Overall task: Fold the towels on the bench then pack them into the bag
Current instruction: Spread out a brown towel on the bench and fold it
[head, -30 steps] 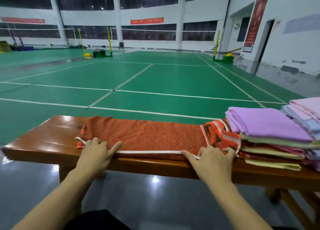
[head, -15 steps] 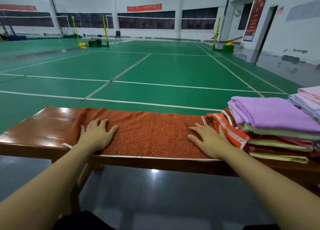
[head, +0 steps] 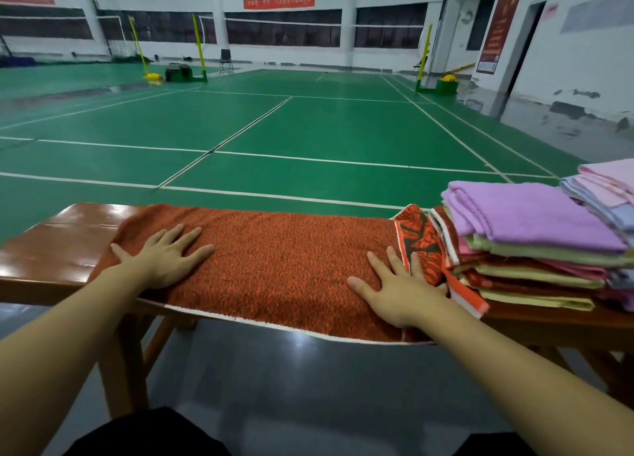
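Your left hand [head: 164,257] lies flat with fingers spread on the left end of an orange towel [head: 281,267] laid lengthwise along a glossy wooden bench [head: 58,246]. The towel's white-edged near side hangs just over the bench's front. Your right hand [head: 398,287] presses flat, fingers straight, near the towel's patterned right end. Touching that end, a stack of folded towels [head: 528,250] sits topped with purple.
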`<action>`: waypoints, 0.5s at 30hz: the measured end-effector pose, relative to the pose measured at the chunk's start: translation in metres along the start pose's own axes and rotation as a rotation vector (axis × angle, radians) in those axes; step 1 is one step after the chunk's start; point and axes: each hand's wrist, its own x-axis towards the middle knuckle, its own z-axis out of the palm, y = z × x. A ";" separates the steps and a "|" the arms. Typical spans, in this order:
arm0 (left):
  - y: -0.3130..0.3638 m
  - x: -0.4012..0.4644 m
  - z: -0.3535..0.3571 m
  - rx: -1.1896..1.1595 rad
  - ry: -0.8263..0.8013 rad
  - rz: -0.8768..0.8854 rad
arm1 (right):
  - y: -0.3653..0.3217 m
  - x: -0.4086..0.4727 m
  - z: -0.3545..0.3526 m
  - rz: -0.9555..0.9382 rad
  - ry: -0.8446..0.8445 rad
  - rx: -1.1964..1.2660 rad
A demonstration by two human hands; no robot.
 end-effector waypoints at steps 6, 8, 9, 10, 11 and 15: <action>0.027 -0.001 -0.004 0.002 0.068 0.082 | 0.000 0.002 -0.007 0.002 0.003 0.023; 0.051 -0.003 -0.003 -0.016 0.099 0.166 | -0.001 0.004 -0.009 -0.001 0.021 -0.003; 0.064 -0.004 -0.002 -0.029 0.106 0.205 | -0.001 0.003 -0.009 -0.006 0.039 -0.026; 0.075 -0.005 -0.001 -0.035 0.106 0.236 | -0.001 0.003 -0.008 -0.012 0.058 -0.049; 0.084 -0.006 0.001 -0.040 0.099 0.257 | -0.001 0.003 -0.007 -0.019 0.079 -0.065; 0.110 -0.013 0.005 -0.061 0.094 0.322 | 0.000 0.010 -0.006 -0.044 0.137 -0.073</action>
